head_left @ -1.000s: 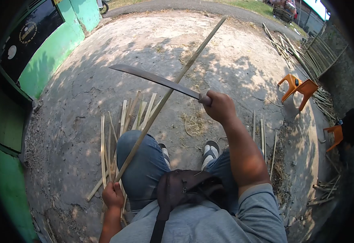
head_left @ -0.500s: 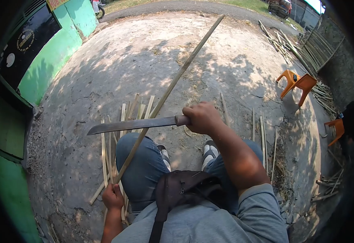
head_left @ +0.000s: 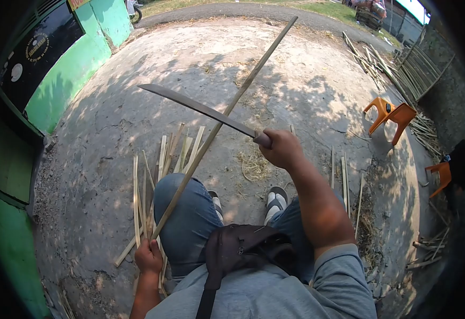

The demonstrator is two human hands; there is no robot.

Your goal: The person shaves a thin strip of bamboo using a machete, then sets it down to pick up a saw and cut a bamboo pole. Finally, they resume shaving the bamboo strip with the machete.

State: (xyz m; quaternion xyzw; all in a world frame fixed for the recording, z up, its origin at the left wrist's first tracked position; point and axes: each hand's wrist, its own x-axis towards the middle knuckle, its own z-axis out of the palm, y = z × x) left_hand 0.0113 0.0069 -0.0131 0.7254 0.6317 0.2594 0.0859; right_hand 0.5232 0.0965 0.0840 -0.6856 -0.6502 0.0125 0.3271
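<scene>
My left hand point(head_left: 149, 257) is closed around the lower end of a long bamboo strip point(head_left: 241, 90), which slants up and away to the right over my left knee. In my right hand point(head_left: 281, 149) is the handle of a machete point(head_left: 194, 105). Its long blade points up and left, and crosses over the strip about midway along its length. More split bamboo strips point(head_left: 136, 194) lie on the ground beside my left leg, some running under and past my left hand.
Thin strips point(head_left: 345, 183) lie right of my right leg. An orange plastic chair point(head_left: 391, 118) stands at the right, near piled bamboo point(head_left: 426, 130) along the wall. A green wall point(head_left: 75, 74) borders the left. A black bag point(head_left: 243, 250) rests on my lap.
The machete has risen and turned, its tip swinging from low left to higher up and away. My right hand has shifted slightly right. My left hand and the strip stay almost still.
</scene>
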